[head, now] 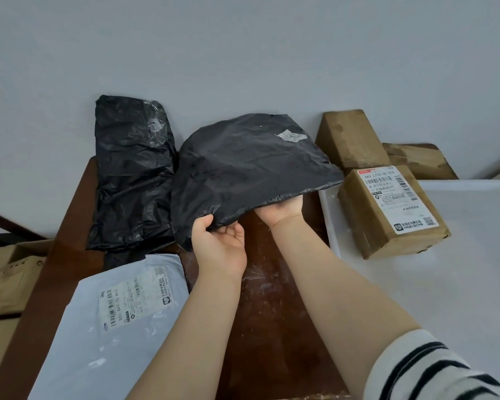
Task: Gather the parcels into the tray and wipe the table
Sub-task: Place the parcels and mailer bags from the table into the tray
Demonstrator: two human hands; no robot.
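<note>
At the far left, beside the table, sits an open cardboard carton (9, 272), partly out of view. The brown wooden table (272, 313) carries a crumpled black bag parcel (130, 174) standing against the wall at its back left corner. In front of that parcel, at the near left, lies a grey mailer (110, 321) with a white shipping label facing up.

In the middle, 2 bare hands hold a flat black parcel (248, 168) raised above the table, its far edge tilted up toward the wall and a small torn white sticker on its top. The left hand (220, 243) pinches the parcel's near corner, thumb on top and fingers curled beneath. The right hand (280, 209) supports the near edge from below, palm up, its fingers hidden under the plastic, so it cannot be told how far they close. The right forearm ends in a black-and-white striped sleeve (433, 370) at the lower right.

To the right, a white tray (459, 284) holds 1 labelled cardboard box (387, 212) in its far left corner. The raised parcel's right edge comes close to that box. Behind the tray, against the wall, stand 2 more brown boxes: a tall one (350, 137) and a lower one (419, 160) just beside it.
</note>
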